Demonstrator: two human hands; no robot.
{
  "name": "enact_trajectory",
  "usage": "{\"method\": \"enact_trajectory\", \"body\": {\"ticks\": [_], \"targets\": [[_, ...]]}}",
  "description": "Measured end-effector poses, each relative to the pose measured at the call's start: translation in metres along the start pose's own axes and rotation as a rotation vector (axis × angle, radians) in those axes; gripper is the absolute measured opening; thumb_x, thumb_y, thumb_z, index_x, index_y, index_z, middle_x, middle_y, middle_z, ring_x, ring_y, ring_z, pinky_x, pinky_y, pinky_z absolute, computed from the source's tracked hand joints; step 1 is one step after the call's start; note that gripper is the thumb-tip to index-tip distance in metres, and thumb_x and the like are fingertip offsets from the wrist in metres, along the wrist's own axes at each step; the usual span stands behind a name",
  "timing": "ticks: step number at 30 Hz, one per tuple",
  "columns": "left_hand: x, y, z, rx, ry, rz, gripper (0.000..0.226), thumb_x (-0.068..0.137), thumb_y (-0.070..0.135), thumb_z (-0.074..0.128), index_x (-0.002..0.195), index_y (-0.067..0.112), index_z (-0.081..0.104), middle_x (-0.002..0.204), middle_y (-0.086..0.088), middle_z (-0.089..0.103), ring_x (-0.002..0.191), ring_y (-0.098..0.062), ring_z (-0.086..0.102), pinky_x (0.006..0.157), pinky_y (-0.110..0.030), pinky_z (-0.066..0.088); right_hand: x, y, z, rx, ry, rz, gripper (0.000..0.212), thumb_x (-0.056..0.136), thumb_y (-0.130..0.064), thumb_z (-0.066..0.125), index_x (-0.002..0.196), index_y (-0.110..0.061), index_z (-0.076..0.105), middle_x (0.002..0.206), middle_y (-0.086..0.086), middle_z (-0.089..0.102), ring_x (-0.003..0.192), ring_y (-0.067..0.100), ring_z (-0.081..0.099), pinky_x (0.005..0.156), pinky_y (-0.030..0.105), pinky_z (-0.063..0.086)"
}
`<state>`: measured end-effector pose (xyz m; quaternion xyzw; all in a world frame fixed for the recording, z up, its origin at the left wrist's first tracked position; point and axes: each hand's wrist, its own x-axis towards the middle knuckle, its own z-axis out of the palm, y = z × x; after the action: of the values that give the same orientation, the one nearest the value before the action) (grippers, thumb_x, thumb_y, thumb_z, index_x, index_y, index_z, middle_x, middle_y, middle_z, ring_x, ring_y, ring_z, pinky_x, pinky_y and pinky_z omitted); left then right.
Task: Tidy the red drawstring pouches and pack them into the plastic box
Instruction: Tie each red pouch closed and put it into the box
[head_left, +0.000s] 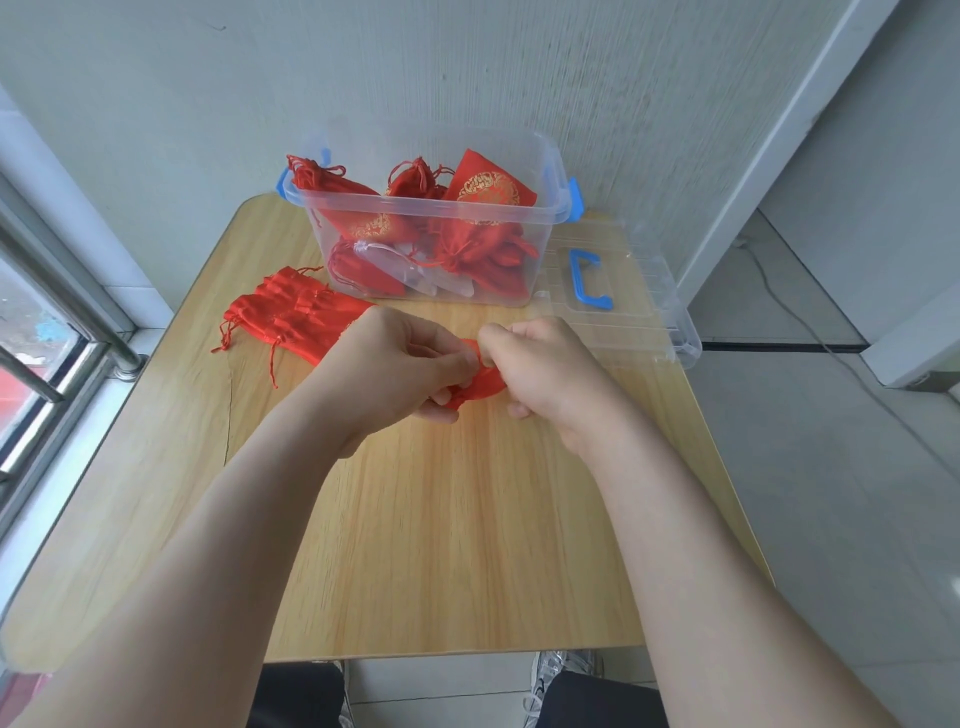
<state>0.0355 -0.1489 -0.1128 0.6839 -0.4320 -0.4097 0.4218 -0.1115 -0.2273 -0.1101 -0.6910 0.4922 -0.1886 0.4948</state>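
Wooden table (415, 519) is standing against a pale wall, with a window at the left. At mid-table one red pouch (480, 376) is being held just over the surface between both hands. The left hand (400, 364) is curling its fingers round the pouch's left side, and the right hand (550, 374) is pinching its right edge. The cloth is bunching, so I judge it light, limp and a little slick. It is likely best taken at the gathered neck or by the cords. A flattened stack of pouches (296, 317) is lying to the left, a little farther off. At the far edge the plastic box (415, 221) is holding more pouches, and its lid (623, 306) is lying to the right of it.
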Motion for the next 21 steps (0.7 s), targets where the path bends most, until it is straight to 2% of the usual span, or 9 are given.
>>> {"method": "enact_trajectory", "body": {"ticks": [3, 5, 8, 10, 13, 17, 21], "targets": [[0.0002, -0.0005, 0.0, 0.049, 0.08, -0.032, 0.014, 0.093, 0.008, 0.075, 0.082, 0.003, 0.081, 0.071, -0.013, 0.075, 0.071, -0.029, 0.078, 0.063, -0.022, 0.061, 0.0029, 0.0027, -0.0019, -0.062, -0.026, -0.041, 0.021, 0.1, -0.021, 0.045, 0.089, -0.011, 0.059, 0.072, -0.004, 0.05, 0.069, 0.018, 0.048, 0.069, 0.035, 0.043], [-0.0001, -0.0009, -0.0013, 0.087, 0.104, -0.042, 0.014, 0.093, 0.007, 0.073, 0.081, 0.003, 0.08, 0.074, -0.016, 0.076, 0.071, -0.03, 0.079, 0.06, -0.02, 0.06, 0.0019, 0.0013, -0.0031, -0.025, -0.064, -0.076, 0.02, 0.1, -0.014, 0.041, 0.098, -0.019, 0.06, 0.069, -0.01, 0.054, 0.067, 0.011, 0.05, 0.067, 0.032, 0.041], [-0.0001, -0.002, -0.0034, 0.201, 0.041, 0.004, 0.014, 0.092, 0.008, 0.073, 0.08, 0.005, 0.081, 0.072, -0.012, 0.077, 0.069, -0.027, 0.079, 0.07, -0.033, 0.067, 0.0003, -0.001, -0.0034, -0.006, -0.12, -0.129, 0.025, 0.092, -0.004, 0.045, 0.102, -0.02, 0.061, 0.054, -0.012, 0.057, 0.055, 0.009, 0.052, 0.064, 0.034, 0.047], [-0.0009, -0.002, -0.0042, 0.333, -0.023, 0.05, 0.016, 0.093, 0.012, 0.073, 0.079, 0.009, 0.081, 0.07, -0.006, 0.077, 0.067, -0.019, 0.079, 0.078, -0.041, 0.067, 0.0001, -0.0017, -0.0032, -0.012, -0.128, -0.145, 0.027, 0.091, -0.002, 0.047, 0.105, -0.02, 0.062, 0.057, -0.007, 0.063, 0.055, 0.011, 0.056, 0.064, 0.035, 0.053], [-0.0031, 0.0009, -0.0029, 0.475, -0.087, 0.115, 0.018, 0.094, 0.014, 0.07, 0.079, 0.013, 0.081, 0.068, -0.001, 0.077, 0.064, -0.01, 0.077, 0.081, -0.041, 0.064, 0.0015, -0.001, -0.0024, -0.014, -0.13, -0.151, 0.026, 0.093, -0.002, 0.048, 0.105, -0.021, 0.062, 0.061, -0.005, 0.066, 0.055, 0.015, 0.059, 0.062, 0.034, 0.052], [-0.0046, 0.0033, -0.0021, 0.484, -0.114, 0.168, 0.017, 0.094, 0.016, 0.074, 0.079, 0.019, 0.081, 0.068, 0.003, 0.077, 0.067, -0.008, 0.076, 0.083, -0.04, 0.063, 0.0033, 0.0003, -0.0025, 0.008, -0.103, -0.147, 0.023, 0.094, -0.004, 0.05, 0.102, -0.02, 0.064, 0.057, -0.007, 0.063, 0.049, 0.007, 0.056, 0.057, 0.03, 0.049], [-0.0024, 0.0012, -0.0019, 0.376, -0.074, 0.15, 0.018, 0.095, 0.017, 0.073, 0.079, 0.016, 0.082, 0.069, -0.003, 0.076, 0.067, -0.016, 0.077, 0.08, -0.044, 0.065, 0.0036, -0.0027, -0.0054, 0.226, -0.082, -0.125, 0.023, 0.095, -0.003, 0.054, 0.11, -0.017, 0.066, 0.068, 0.003, 0.068, 0.051, 0.016, 0.05, 0.052, 0.028, 0.046]]}}
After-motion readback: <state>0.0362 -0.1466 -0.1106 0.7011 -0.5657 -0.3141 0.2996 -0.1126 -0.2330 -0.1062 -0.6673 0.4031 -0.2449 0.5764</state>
